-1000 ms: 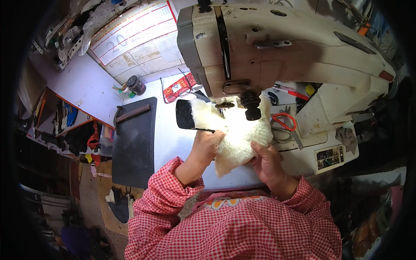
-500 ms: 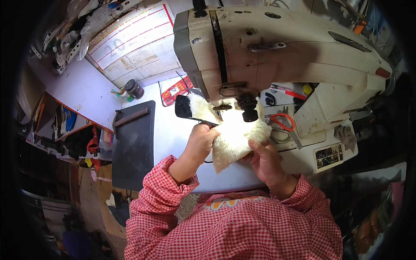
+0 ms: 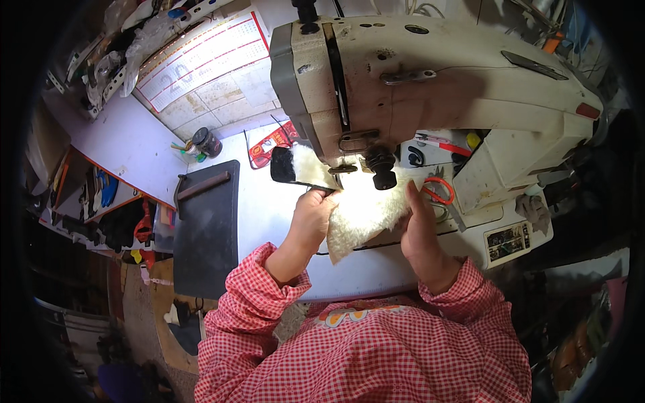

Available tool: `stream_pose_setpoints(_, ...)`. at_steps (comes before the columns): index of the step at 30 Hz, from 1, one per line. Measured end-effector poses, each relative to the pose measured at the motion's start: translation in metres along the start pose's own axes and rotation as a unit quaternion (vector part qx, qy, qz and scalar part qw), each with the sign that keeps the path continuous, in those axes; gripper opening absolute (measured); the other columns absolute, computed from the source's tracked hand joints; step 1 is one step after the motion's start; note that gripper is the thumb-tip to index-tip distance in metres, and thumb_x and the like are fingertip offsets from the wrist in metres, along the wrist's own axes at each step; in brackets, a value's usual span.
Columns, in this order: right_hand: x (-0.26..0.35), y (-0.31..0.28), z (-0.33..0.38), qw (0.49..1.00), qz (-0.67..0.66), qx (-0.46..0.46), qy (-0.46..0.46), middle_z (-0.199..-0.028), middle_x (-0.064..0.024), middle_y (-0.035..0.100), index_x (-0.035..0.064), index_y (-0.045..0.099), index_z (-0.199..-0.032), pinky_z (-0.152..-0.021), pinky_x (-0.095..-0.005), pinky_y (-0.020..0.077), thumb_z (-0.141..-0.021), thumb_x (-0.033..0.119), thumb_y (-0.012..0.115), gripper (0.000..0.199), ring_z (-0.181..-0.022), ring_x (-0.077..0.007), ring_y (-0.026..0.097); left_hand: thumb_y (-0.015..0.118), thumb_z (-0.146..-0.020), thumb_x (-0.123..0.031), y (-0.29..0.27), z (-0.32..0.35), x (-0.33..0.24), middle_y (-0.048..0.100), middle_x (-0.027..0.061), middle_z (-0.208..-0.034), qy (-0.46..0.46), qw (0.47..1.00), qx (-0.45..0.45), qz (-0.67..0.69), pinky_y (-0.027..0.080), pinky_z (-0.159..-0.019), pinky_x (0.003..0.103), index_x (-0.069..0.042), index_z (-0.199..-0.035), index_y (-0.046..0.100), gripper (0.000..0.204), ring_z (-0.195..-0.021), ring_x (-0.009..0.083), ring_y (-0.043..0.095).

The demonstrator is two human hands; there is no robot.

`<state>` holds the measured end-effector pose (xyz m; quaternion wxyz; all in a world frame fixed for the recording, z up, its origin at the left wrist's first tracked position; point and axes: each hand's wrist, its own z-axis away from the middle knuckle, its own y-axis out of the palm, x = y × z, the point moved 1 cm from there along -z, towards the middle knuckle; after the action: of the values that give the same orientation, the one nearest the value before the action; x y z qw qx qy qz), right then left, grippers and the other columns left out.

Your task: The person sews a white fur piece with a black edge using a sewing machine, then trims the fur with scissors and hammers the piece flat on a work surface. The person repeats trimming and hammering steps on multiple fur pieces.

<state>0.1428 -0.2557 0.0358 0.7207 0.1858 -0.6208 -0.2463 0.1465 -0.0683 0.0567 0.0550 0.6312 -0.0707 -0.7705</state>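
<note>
A cream fleece piece (image 3: pixel 359 225) with a dark-edged part lies under the head of a large beige sewing machine (image 3: pixel 430 101). Strong lamp light washes out its middle. My left hand (image 3: pixel 313 218) is closed on its left side, beside the black end (image 3: pixel 283 165) that sticks out to the left. At the right edge of the fleece, my right hand (image 3: pixel 422 235) grips with the thumb pointing up along it; its other fingers are mostly hidden behind the material. A lower corner of the fleece hangs toward me between the hands.
Orange-handled scissors (image 3: pixel 440 191) lie right of the fleece, by a tray of small parts (image 3: pixel 508 243). To the left, a hammer (image 3: pixel 205 185) rests on a black mat (image 3: pixel 208 235). A dark jar (image 3: pixel 206 142) and a red package (image 3: pixel 270 144) stand farther back.
My right hand has shifted up and slightly right along the fleece edge, its thumb now more upright. The fleece's near corner has swung slightly up and left. My left hand barely moved.
</note>
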Motion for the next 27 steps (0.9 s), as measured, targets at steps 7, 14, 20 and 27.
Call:
stream_pose_setpoints(7,0.008,0.008,-0.021,0.999,0.003,0.012,-0.039,-0.11,-0.0123,0.062,-0.0059,0.054,-0.12,-0.088,-0.033,0.0488,-0.087,0.015,0.063,0.041,-0.101,-0.0197,0.061,0.051,-0.096,-0.008,-0.015,-0.008,0.001,0.064,0.003,-0.092,0.047,0.977,0.037,-0.207,0.048,-0.072,0.023,0.006,-0.104,0.061,0.02,-0.078,0.0074,0.058)
stream_pose_setpoints(14,0.01,0.013,-0.031,0.999,-0.012,-0.003,-0.04,-0.107,-0.0124,0.063,-0.0066,0.054,-0.118,-0.086,-0.0337,0.0511,-0.085,0.011,0.061,0.038,-0.097,-0.021,0.063,0.05,-0.096,-0.012,-0.015,-0.013,0.001,0.064,0.0051,-0.085,0.082,0.978,0.036,-0.186,0.046,-0.071,0.028,0.006,-0.103,0.062,0.022,-0.077,0.0107,0.053)
stream_pose_setpoints(20,0.0,-0.001,-0.041,0.999,0.017,0.022,-0.037,-0.111,-0.0115,0.061,-0.0053,0.052,-0.12,-0.091,-0.0339,0.0473,-0.086,0.015,0.062,0.041,-0.102,-0.02,0.06,0.05,-0.097,-0.011,-0.01,-0.012,-0.003,0.062,0.0014,-0.091,0.011,0.998,0.031,-0.056,0.045,-0.073,0.025,0.004,-0.103,0.063,0.021,-0.079,0.0082,0.053)
stream_pose_setpoints(27,0.019,-0.052,-0.015,0.946,0.201,-0.079,-0.243,-0.122,-0.0081,0.052,0.001,0.046,-0.129,-0.091,-0.0309,0.0405,-0.088,0.016,0.063,0.047,-0.109,-0.0188,0.051,0.047,-0.099,-0.012,-0.014,-0.017,0.007,0.066,0.006,-0.102,0.016,0.998,0.036,-0.039,0.049,-0.08,0.025,0.003,-0.112,0.06,0.023,-0.085,0.0113,0.062)
